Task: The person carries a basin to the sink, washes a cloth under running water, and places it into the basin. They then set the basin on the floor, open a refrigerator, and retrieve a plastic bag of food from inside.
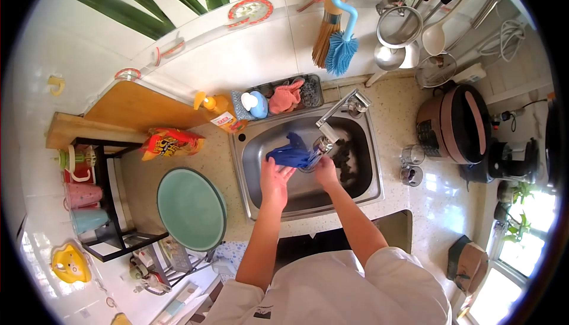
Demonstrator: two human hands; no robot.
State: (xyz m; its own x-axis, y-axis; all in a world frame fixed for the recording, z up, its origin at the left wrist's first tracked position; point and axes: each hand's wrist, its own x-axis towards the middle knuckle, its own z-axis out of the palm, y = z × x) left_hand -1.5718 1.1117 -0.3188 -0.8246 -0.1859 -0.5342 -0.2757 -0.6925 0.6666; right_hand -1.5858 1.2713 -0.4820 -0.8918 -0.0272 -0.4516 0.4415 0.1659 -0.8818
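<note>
A crumpled blue cloth (289, 154) is held over the steel sink (252, 200), just left of the tap's spout. My left hand (274, 184) grips its lower left side, with a few fingers spread under it. My right hand (326, 172) is closed at the cloth's right end, right below the tap head (323, 145); its fingertips are partly hidden. Water seems to run from the tap onto the cloth. Dark scraps (345, 162) lie in the sink's right part.
Behind the sink a caddy (314, 91) holds a pink cloth and a blue bottle, beside an orange soap bottle (222, 114). A green basin (191, 209) stands left, near a red snack bag (172, 144). Glass cups (412, 165) and a rice cooker (453, 123) are right.
</note>
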